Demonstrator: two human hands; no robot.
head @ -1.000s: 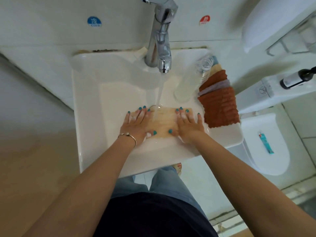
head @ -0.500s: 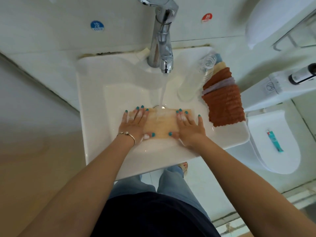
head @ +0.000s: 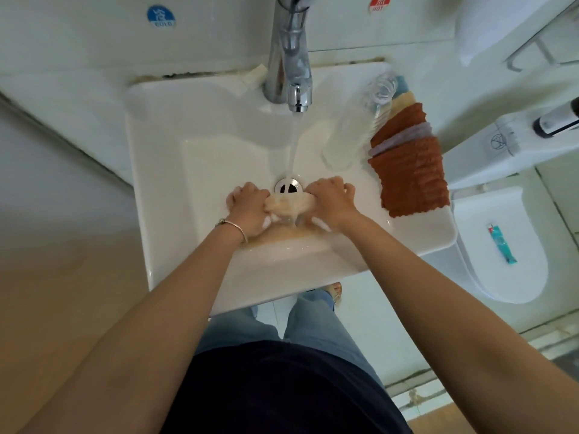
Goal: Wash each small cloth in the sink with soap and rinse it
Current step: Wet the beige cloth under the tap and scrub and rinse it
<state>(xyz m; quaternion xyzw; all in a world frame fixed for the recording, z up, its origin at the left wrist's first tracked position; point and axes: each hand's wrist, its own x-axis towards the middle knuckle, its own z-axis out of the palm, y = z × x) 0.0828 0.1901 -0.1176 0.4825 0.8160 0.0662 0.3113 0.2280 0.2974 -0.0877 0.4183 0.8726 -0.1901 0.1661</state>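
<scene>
Beige and bunched into a roll, the cloth (head: 289,204) hangs low in the sink (head: 194,145), just in front of the drain (head: 288,186). The left hand (head: 249,206) and right hand (head: 329,200) each grip one end, fingers curled tight around it, and cloudy water runs off. The tap (head: 289,57) is running. It looks like a rinse-and-wring stage. A stack of cloths (head: 410,170) sits on the sink's right edge beside a clear bottle (head: 354,130); whether those are washed, I cannot tell.
</scene>
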